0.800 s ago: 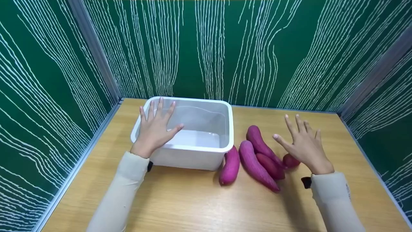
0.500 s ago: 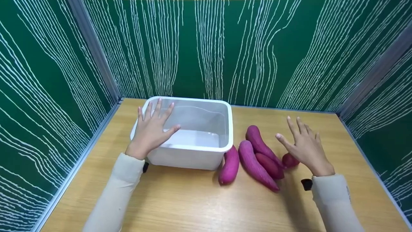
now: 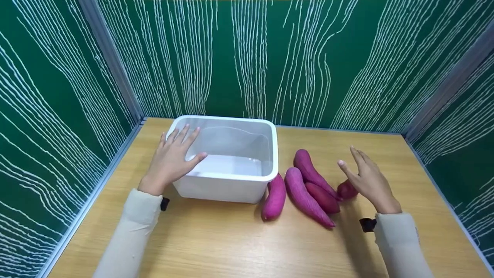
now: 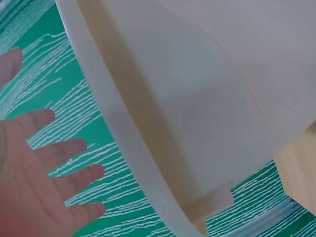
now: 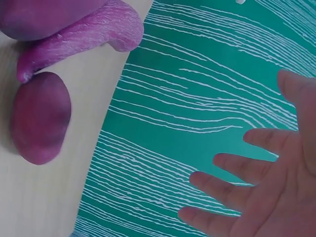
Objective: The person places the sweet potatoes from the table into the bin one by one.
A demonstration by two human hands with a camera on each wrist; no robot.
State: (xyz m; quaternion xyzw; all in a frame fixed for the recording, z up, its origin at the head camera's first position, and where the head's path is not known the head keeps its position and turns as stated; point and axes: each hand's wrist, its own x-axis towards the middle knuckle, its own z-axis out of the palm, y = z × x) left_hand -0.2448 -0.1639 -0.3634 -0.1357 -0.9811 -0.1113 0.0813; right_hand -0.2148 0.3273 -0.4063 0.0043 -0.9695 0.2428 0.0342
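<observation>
My left hand (image 3: 170, 162), fingers spread and holding nothing, hovers over the left side of a white plastic tub (image 3: 227, 189). In the left wrist view a gap separates the fingertips from the tub's rim (image 4: 116, 113). To the tub's right lie several purple-red sweet potatoes, among them a long one (image 3: 307, 199), a darker one (image 3: 323, 197) and one against the tub's corner (image 3: 274, 199). Above a small round sweet potato (image 3: 346, 190), partly covering it, is my right hand (image 3: 372, 187); its fingers are straight and grip nothing. The right wrist view shows that small sweet potato (image 5: 40, 118) apart from the hand.
Everything stands on a light wooden table (image 3: 231, 247). Green panels (image 3: 220, 58) with white wavy lines enclose its back and sides, joined by metal corner posts (image 3: 112, 58). The tub sits near the back edge.
My left hand has drifted left and toward me, away from the tub's middle. The right hand has turned and lowered slightly, its fingers closer together. The sweet potatoes and tub stay in place.
</observation>
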